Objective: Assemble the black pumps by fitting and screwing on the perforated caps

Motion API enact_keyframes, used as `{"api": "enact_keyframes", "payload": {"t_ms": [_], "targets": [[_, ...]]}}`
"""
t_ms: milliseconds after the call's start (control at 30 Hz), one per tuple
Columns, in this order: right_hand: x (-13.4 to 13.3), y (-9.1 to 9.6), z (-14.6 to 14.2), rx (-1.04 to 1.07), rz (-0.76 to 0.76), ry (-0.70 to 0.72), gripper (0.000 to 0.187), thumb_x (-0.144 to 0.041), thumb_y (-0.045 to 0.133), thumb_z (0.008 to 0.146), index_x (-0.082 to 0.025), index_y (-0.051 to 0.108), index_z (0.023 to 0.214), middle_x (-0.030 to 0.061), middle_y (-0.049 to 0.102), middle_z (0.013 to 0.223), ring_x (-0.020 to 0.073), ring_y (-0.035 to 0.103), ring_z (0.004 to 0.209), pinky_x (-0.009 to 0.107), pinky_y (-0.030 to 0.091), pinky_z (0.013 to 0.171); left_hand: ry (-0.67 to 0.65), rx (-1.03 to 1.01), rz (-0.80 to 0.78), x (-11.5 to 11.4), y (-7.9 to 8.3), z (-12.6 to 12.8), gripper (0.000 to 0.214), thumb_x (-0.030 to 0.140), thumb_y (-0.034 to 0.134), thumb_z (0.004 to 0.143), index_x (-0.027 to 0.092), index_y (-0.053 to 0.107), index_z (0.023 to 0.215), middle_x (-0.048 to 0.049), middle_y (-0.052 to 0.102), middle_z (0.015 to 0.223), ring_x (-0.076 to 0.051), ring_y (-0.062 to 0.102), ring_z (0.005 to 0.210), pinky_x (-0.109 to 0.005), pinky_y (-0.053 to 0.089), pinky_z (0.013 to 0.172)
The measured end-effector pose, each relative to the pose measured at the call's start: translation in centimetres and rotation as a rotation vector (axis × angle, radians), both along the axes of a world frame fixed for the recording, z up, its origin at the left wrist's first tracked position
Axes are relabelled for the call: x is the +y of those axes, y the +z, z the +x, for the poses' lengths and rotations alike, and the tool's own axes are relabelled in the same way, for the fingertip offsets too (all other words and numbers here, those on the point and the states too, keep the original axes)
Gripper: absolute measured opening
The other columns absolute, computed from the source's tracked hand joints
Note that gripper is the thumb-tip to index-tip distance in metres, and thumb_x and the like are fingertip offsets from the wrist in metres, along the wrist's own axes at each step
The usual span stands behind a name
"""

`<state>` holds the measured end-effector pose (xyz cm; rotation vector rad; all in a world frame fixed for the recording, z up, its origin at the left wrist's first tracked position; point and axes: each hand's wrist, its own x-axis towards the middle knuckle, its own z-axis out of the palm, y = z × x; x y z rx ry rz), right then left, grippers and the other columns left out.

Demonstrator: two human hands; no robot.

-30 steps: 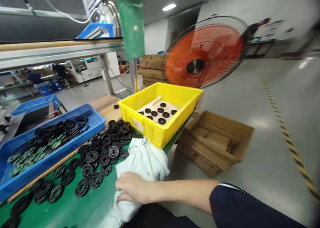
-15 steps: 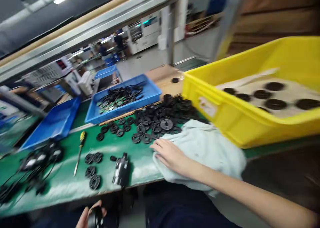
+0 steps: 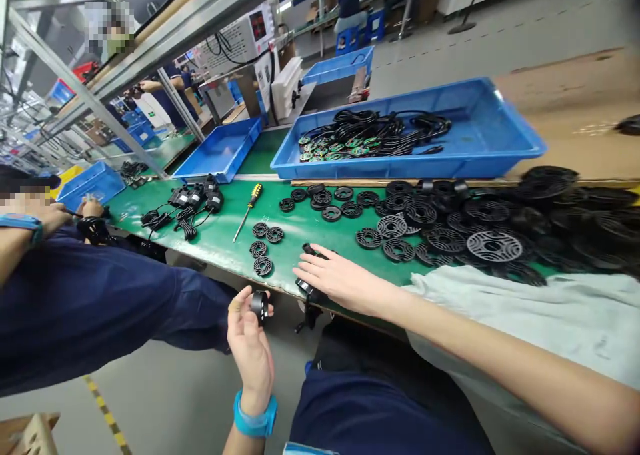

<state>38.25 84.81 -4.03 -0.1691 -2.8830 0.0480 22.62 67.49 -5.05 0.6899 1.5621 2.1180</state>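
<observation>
My left hand, with a blue band at the wrist, is closed around a short black cylindrical part in front of the bench edge. Over a black device at the bench edge lies my right hand, fingers stretched out; the hand hides most of the device. To the left of it several black slotted discs sit in a small group. A heap of similar discs spreads out to the right, next to a pale green cloth under my right forearm.
A yellow-handled screwdriver lies on the green bench, near black cabled units. Behind stand a blue tray with cables and green boards, and another blue tray. A co-worker's arm is at left.
The view has swung left, bringing the co-worker into sight. My right hand has moved from the cloth to the black device. My left hand has risen, still holding the black part.
</observation>
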Motion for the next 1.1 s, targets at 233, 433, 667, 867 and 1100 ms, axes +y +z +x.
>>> {"api": "enact_keyframes", "payload": {"t_ms": [233, 433, 667, 867, 1100], "targets": [[0.2, -0.3, 0.9, 0.226, -0.257, 0.017, 0.048, -0.007, 0.061, 0.078, -0.015, 0.056, 0.125, 0.0130, 0.069, 0.118, 0.0275, 0.062, 0.113, 0.064, 0.027, 0.121, -0.040, -0.003, 0.035, 0.0, -0.1, 0.0, 0.047, 0.049, 0.072, 0.090, 0.018, 0.063, 0.124, -0.0098, 0.071, 0.108, -0.017, 0.072, 0.086, -0.028, 0.059, 0.078], [-0.6, 0.2, 4.8, 0.564, -0.670, -0.016, 0.052, -0.011, 0.067, 0.079, -0.023, 0.060, 0.129, 0.0112, 0.068, 0.124, 0.0276, 0.061, 0.119, 0.047, 0.049, 0.105, -0.175, -0.009, 0.140, 0.6, 2.1, -0.3, 0.054, 0.059, 0.071, 0.089, 0.020, 0.063, 0.126, -0.0095, 0.070, 0.110, -0.019, 0.072, 0.091, -0.029, 0.059, 0.081], [-1.5, 2.5, 8.3, 0.579, -1.118, -0.033, 0.054, -0.029, 0.091, 0.065, -0.020, 0.072, 0.114, 0.0085, 0.063, 0.115, 0.0241, 0.064, 0.109, 0.037, 0.053, 0.095, -0.590, 0.122, 0.264, 6.9, 6.3, 2.4, 0.060, 0.067, 0.063, 0.090, 0.027, 0.058, 0.134, -0.0061, 0.069, 0.113, -0.020, 0.074, 0.092, -0.039, 0.053, 0.099], [-1.9, 3.1, 10.1, 0.507, -1.422, 0.128, 0.068, -0.037, 0.098, 0.052, -0.016, 0.072, 0.111, 0.0036, 0.064, 0.105, 0.0203, 0.066, 0.100, 0.033, 0.055, 0.093, -0.915, 0.181, 0.261, 11.1, 8.4, 9.8, 0.060, 0.069, 0.054, 0.094, 0.036, 0.047, 0.143, -0.0042, 0.061, 0.118, -0.022, 0.076, 0.090, -0.043, 0.059, 0.091], [-1.1, 4.1, 14.0, 0.542, -1.625, 0.101, 0.092, -0.034, 0.100, 0.045, -0.019, 0.059, 0.125, 0.0069, 0.068, 0.121, 0.0280, 0.065, 0.119, 0.043, 0.054, 0.104, -0.971, 0.347, 0.284, 11.4, 8.8, 13.8, 0.062, 0.067, 0.047, 0.098, 0.029, 0.044, 0.147, -0.0071, 0.063, 0.116, -0.025, 0.067, 0.109, -0.040, 0.056, 0.099]]}}
